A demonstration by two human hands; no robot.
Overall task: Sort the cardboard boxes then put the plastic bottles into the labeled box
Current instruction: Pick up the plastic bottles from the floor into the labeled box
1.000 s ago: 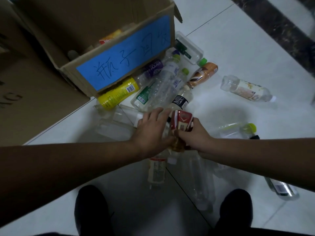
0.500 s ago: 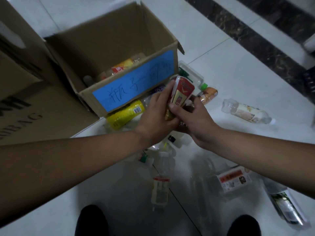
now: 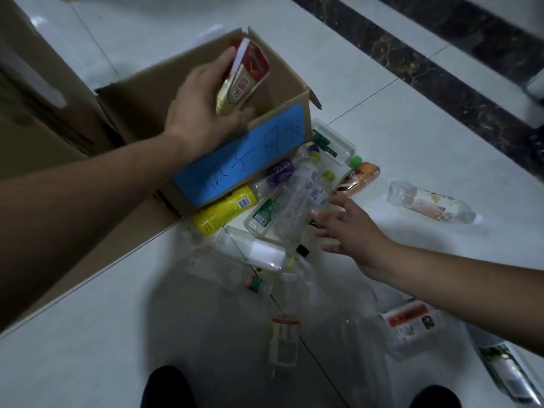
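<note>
**Desk:** Report the hands.

**Operator:** From my remote station I recorded the left hand [image 3: 203, 113] at 11 o'clock of the head view. Its fingers and thumb were curled round a red-labelled bottle [image 3: 244, 78], held tilted over the open top of the labeled box [image 3: 141, 101]. The right hand [image 3: 350, 228] lay between 3 and 4 o'clock, palm down and fingers spread, holding nothing. Its fingertips were at the edge of the bottle pile. I could not tell whether they touched anything.

**Desk:** Location of the box and the remaining bottles?

**Operator:** The box stood on the floor [image 3: 382, 98] at 11 o'clock, with its blue label [image 3: 244, 160] facing me. Motion blur left the handwriting on it unreadable. A larger cardboard box [image 3: 38, 113] stood just beside it at 9 o'clock. The pile lay against the labelled wall, near centre. In it I noted a yellow bottle [image 3: 223, 209] touching the box's lower corner, a clear bottle [image 3: 291, 201] beside it and a purple-labelled bottle [image 3: 279, 172] behind. An orange-brown bottle [image 3: 357, 178] lay at 2 o'clock. One pale-labelled bottle [image 3: 429, 203] lay apart at 3 o'clock. A small red-collared bottle [image 3: 284, 337] lay at 6 o'clock. A crushed bottle with a white and red label [image 3: 412, 320] lay at 4 o'clock.

**Desk:** Anything further?

**Operator:** Two dark shoes [image 3: 167, 387] were at the bottom edge.
</note>
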